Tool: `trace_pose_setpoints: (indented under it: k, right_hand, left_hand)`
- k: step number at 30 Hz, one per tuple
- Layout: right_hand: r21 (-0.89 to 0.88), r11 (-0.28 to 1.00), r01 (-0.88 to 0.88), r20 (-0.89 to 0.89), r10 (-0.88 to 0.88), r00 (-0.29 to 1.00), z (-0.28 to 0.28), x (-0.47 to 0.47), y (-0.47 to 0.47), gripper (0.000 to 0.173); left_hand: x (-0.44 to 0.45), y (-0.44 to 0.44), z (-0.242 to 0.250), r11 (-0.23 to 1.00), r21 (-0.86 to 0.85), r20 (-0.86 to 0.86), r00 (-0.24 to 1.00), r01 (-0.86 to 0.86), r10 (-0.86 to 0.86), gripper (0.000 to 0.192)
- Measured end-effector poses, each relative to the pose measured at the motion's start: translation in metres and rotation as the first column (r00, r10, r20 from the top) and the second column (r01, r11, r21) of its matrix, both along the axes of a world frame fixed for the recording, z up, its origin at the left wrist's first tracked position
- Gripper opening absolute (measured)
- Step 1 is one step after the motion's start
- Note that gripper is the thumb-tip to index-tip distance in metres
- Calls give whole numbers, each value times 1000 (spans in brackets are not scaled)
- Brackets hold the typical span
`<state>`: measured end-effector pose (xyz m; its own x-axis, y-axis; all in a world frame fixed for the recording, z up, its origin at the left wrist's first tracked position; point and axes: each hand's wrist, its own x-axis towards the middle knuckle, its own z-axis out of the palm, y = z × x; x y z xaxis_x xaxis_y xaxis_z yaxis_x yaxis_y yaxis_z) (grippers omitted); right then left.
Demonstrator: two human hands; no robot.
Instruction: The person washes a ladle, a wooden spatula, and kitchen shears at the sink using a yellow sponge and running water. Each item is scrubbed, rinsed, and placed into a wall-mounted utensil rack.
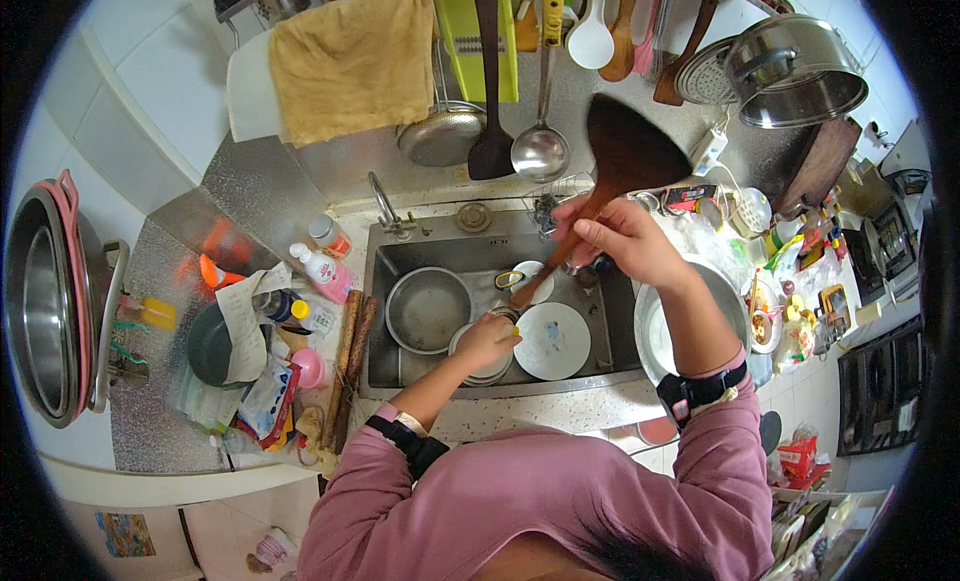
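My right hand (630, 239) grips the handle of a dark wooden wok spatula (634, 146), its broad blade raised above the sink's back edge. The handle slants down to its lower end beside my left hand (487, 344). My left fingers are curled round a small item with a yellow edge (515, 330), mostly hidden by them. Below that hand are stacked bowls (484, 372) in the stainless steel sink (394, 367). A white plate (553, 341) lies to their right, and a metal pan (429, 311) sits to their left. Behind the plate is a small white bowl (538, 282).
A faucet (384, 206) rises at the sink's back left. Right of the sink stands a large metal basin (651, 318). Two brown rods (349, 371), a pink pump bottle (326, 273) and packets crowd the left counter. A ladle (540, 152) and other utensils hang overhead.
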<state>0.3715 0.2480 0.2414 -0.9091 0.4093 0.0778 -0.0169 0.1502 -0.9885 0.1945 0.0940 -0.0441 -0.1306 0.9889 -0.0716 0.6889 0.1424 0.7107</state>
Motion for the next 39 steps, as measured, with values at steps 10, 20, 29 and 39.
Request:
trace_pose_setpoints:
  k: [10,20,29,39]
  right_hand:
    - [-66,904,-423,-221,400,890,17,-27,-14,45]
    - [645,698,310,-315,-127,941,-25,-45,-9,57]
    - [528,710,467,-482,-202,853,-32,-58,-4,85]
    - [53,907,418,-585,-311,749,-49,-111,21,31]
  left_hand:
    - [-11,-23,-10,998,-34,-9,998,-58,58,43]
    - [-6,-27,-14,985,-128,-6,993,-115,115,49]
    - [-2,-32,-18,985,-143,40,994,-92,98,45]
    - [4,-31,-20,977,-202,15,998,-63,68,43]
